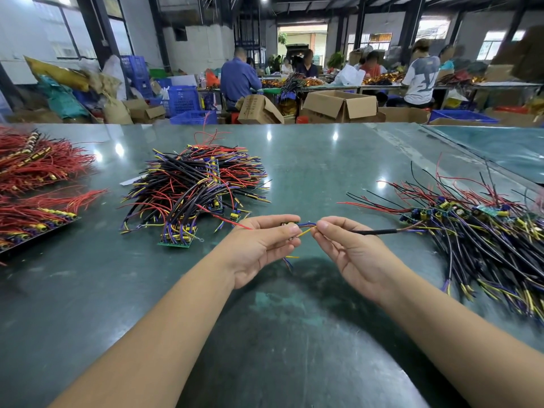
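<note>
My left hand point(262, 245) grips a small circuit board point(288, 224) with coloured wires; a red wire point(223, 218) sticks out to its left, and short yellow and blue ends hang below it. A blue wire and a yellow wire point(306, 227) run from the board to my right hand point(350, 248), which pinches them between thumb and fingers. A black sleeved cable point(374, 231) leads rightward from that pinch. Both hands are held a little above the green table point(294, 334), close together near the middle of the view.
A heap of wired boards point(194, 195) lies ahead on the left, a spread heap of the same point(477, 231) on the right. Bundles of red wires point(38, 184) fill the far left. Beyond the table are cardboard boxes point(338, 106), blue crates and seated people.
</note>
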`<state>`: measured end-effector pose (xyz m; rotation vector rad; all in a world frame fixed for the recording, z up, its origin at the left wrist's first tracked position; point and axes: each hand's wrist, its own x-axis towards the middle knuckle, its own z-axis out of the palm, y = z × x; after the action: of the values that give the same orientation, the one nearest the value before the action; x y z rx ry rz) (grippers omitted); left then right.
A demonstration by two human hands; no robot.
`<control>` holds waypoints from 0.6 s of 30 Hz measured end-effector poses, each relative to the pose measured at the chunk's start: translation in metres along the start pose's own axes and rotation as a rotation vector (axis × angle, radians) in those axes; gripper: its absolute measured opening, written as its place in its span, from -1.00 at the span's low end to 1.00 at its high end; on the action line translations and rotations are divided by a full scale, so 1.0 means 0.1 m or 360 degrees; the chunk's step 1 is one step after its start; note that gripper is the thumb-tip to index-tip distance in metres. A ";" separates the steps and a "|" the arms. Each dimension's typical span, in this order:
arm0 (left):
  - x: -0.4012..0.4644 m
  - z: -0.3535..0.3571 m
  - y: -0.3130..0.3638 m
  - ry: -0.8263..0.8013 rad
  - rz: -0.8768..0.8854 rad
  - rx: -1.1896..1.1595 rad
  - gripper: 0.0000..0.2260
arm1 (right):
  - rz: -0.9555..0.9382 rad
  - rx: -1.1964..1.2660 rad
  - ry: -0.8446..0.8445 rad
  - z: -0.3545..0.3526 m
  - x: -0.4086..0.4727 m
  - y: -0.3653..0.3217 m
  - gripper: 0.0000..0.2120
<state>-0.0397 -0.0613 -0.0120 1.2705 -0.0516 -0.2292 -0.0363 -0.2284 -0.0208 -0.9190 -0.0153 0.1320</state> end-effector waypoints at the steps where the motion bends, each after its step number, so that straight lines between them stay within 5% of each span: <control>1: 0.00 0.01 0.00 0.0009 0.0004 -0.0003 -0.89 | -0.0001 0.0001 0.0000 0.00 0.00 0.00 -0.89; 18: 0.02 0.02 -0.02 0.0155 0.0230 0.0191 -0.87 | -0.0086 0.0083 0.0015 0.02 0.01 0.02 -0.88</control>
<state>-0.0382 -0.0644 -0.0131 1.3892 -0.0745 -0.0400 -0.0352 -0.2259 -0.0213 -0.8665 -0.0275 0.0776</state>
